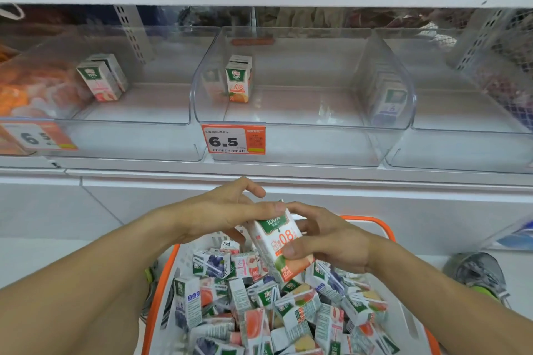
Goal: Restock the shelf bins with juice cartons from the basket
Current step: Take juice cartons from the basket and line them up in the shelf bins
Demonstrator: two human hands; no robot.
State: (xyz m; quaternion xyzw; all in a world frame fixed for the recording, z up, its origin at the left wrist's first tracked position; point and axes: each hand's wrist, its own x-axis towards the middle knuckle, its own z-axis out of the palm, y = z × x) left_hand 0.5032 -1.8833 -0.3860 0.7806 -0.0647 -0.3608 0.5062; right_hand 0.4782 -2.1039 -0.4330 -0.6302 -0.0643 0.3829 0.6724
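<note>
The fingers (291, 251) of the right hand (331, 242) curl round an orange juice carton (278, 242): the thumb presses on its printed front and the other fingers lie behind it. The left hand (227, 210) grasps the same carton at its top edge, with the thumb along the top and the fingers going down behind its left side. The carton is tilted, its top toward the shelf, and it is held just above the far part of the basket (161, 282).

The basket is white with an orange rim and stands near, between the two forearms. It is filled with many small juice cartons (259, 311) that lie in disorder, some with orange, some with pink, some with dark blue pictures.

On the shelf (288, 173) far from the hands stand three clear bins. The left bin (121, 130) holds two pink cartons (99, 81), upright. The middle bin (288, 138) holds a short row of orange cartons (238, 81) at its left side and carries a price tag (233, 140) that reads 6.5. The right bin (461, 147) holds a row of blue cartons (389, 101) against its left wall.
</note>
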